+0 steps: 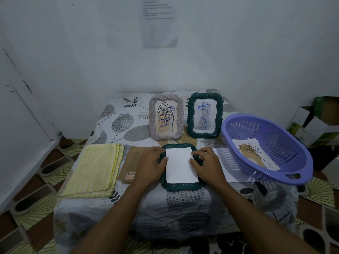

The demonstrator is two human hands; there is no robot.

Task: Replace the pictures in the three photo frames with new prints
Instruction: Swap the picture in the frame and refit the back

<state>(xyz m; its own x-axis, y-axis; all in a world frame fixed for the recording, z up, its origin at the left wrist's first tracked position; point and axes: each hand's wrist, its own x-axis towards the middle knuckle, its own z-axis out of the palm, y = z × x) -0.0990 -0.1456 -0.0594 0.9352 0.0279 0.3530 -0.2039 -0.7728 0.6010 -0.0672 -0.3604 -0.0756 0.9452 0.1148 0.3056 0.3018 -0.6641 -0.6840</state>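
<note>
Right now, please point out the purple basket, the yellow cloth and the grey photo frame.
purple basket point(275, 136): head view, on its slotted inner wall.
yellow cloth point(95, 167): head view, middle of the top fold.
grey photo frame point(180, 116): head view, on its right border.

Two bare arms, seen from hands to near the elbows.

The left hand point(149, 165) and right hand point(207, 165) are bare, with knuckles and finger joints plain even in the dim light. Each joins a bare forearm: the left forearm point(110, 217) lies toward 7 o'clock in the view, the right forearm point(256, 217) toward 5 o'clock. Both look broad near the bottom edge and slim at the wrist, as a wide lens draws them. Whatever is above the elbows falls outside the picture.
</note>
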